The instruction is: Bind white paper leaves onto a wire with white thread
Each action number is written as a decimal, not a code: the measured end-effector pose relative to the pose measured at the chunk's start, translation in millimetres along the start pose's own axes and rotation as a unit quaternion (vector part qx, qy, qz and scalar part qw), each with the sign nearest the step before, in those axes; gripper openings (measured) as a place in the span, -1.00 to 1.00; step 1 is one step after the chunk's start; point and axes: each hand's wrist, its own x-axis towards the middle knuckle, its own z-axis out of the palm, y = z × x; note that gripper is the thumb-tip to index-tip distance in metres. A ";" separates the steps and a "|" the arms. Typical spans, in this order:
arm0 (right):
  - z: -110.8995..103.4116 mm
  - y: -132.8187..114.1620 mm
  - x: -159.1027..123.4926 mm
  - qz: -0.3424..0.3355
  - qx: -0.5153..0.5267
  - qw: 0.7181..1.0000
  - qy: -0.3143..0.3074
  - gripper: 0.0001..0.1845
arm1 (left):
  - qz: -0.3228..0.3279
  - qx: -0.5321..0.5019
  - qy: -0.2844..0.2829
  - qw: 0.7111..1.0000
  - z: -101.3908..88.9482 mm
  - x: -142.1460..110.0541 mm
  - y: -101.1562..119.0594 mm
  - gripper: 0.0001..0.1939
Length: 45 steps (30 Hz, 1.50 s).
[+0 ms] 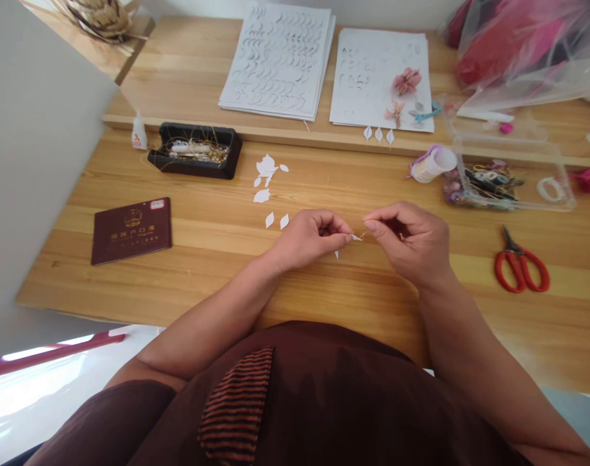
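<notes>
Over the middle of the table, my left hand [317,236] pinches a small white leaf-shaped piece [356,237] by its end. My right hand [411,239], thumb and forefinger together, grips a thin gold-coloured wire [363,235] that reaches the piece's tip. Whether the two are joined cannot be made out. Below my left fingers another white tip [336,254] shows, mostly hidden. Beyond that hand lie two white leaf shapes [270,220] and a loose cluster of white cut-outs [266,165].
A black box [229,155] of wires and a small glue bottle [139,133] stand at the back left, above a dark red booklet [131,231]. Red-handled scissors [521,268] lie right, near a clear plastic box [564,200]. Paper sheets [280,61] rest on the raised ledge.
</notes>
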 end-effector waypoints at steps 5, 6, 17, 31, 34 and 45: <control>4.6 7.0 0.8 0.050 0.060 0.997 -0.011 -0.95 | -0.034 -0.084 -0.020 0.996 -1.4 1.1 2.5 -0.81; 6.1 6.9 0.8 0.052 0.067 0.996 -0.012 -0.95 | -0.044 -0.090 -0.026 0.995 -1.4 1.3 2.4 -0.81; 9.9 -1.8 0.4 0.047 0.095 0.994 0.005 -0.96 | -0.100 -0.063 -0.065 0.991 0.7 -0.2 2.9 -0.88; 18.3 4.4 -1.4 0.070 0.139 0.988 -0.021 -0.95 | -0.061 -0.123 -0.046 0.989 0.6 -0.5 4.4 -0.78; 19.7 4.0 -0.7 0.066 0.162 0.984 -0.032 -0.95 | -0.038 -0.158 -0.003 0.987 1.5 1.7 2.7 -0.75; 22.4 1.1 -7.6 0.033 0.149 0.985 -0.075 -0.90 | -0.022 -0.200 0.085 0.976 1.5 8.4 -3.2 -0.74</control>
